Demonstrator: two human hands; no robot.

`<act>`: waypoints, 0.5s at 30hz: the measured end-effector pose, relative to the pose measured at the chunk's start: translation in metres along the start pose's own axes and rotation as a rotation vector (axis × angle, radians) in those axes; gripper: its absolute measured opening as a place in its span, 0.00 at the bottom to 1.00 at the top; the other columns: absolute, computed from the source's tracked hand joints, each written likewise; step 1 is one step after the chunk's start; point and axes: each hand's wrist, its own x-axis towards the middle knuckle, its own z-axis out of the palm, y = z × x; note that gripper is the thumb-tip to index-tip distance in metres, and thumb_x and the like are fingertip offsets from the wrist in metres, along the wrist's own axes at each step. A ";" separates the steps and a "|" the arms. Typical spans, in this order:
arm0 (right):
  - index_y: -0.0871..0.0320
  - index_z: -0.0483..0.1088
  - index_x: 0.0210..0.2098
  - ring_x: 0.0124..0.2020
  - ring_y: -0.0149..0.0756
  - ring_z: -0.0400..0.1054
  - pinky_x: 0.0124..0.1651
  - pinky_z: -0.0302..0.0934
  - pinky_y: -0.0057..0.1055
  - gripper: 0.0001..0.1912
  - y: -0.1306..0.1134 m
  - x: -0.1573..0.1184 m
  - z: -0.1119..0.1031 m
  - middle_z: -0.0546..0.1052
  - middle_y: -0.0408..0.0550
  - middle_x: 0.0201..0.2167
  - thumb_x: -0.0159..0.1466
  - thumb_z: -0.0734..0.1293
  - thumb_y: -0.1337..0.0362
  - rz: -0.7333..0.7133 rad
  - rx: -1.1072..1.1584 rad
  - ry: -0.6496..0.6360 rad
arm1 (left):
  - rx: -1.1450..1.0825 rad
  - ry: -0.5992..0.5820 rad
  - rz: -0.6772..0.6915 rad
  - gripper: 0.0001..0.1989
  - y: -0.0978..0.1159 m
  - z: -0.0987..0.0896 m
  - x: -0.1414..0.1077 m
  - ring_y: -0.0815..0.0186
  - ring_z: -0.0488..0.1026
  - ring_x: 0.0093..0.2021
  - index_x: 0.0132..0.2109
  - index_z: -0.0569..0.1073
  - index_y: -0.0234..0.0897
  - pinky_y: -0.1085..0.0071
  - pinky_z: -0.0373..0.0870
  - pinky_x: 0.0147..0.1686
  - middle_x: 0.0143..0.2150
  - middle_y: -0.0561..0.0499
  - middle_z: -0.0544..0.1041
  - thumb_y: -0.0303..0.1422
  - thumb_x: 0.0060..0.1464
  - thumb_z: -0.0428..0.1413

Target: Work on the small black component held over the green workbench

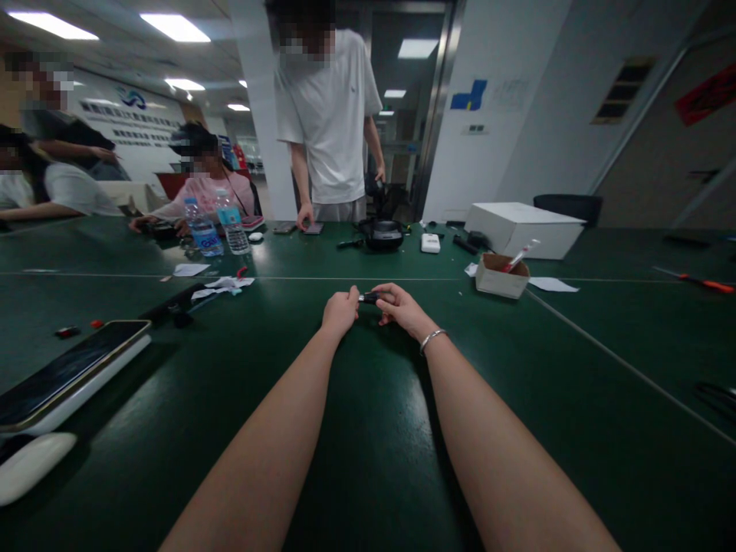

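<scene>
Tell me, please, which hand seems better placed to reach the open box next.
Probably the right hand: it is nearer the open box than the left hand, though both hold the small piece.

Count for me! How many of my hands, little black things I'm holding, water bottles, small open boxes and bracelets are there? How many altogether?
Hands, your left hand and right hand: 2
Small black object held between them: 1
Water bottles: 2
Small open box: 1
Bracelet: 1
Total: 7

Green table (368, 460), white wall (494, 165), metal-framed glass door (402, 77), lit ceiling panels (175, 28)
</scene>
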 end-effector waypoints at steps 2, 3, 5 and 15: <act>0.56 0.63 0.42 0.15 0.18 0.62 0.20 0.66 0.22 0.14 -0.001 -0.001 0.000 0.78 0.43 0.40 0.57 0.69 0.67 -0.014 -0.008 -0.006 | -0.006 -0.004 -0.012 0.27 -0.002 0.001 0.003 0.66 0.64 0.18 0.19 0.66 0.38 0.69 0.56 0.24 0.16 0.51 0.68 0.47 0.58 0.39; 0.56 0.63 0.42 0.14 0.18 0.62 0.20 0.66 0.22 0.15 -0.002 -0.001 0.001 0.78 0.44 0.41 0.56 0.69 0.67 -0.018 -0.014 -0.009 | -0.018 -0.007 -0.021 0.27 -0.003 0.002 0.004 0.66 0.64 0.17 0.19 0.66 0.38 0.69 0.56 0.23 0.15 0.51 0.68 0.47 0.58 0.39; 0.56 0.63 0.42 0.14 0.18 0.62 0.19 0.65 0.21 0.15 -0.003 -0.001 0.001 0.77 0.44 0.42 0.56 0.69 0.67 -0.024 -0.028 -0.013 | -0.054 -0.021 -0.040 0.26 -0.005 0.003 0.008 0.66 0.63 0.17 0.19 0.66 0.38 0.69 0.56 0.23 0.15 0.51 0.68 0.47 0.58 0.40; 0.58 0.65 0.40 0.11 0.19 0.59 0.22 0.68 0.26 0.10 0.000 0.003 0.001 0.75 0.38 0.25 0.60 0.67 0.65 0.008 -0.054 0.049 | -0.058 -0.029 0.008 0.26 -0.008 0.002 0.006 0.67 0.64 0.18 0.22 0.68 0.37 0.70 0.57 0.22 0.17 0.51 0.69 0.50 0.57 0.41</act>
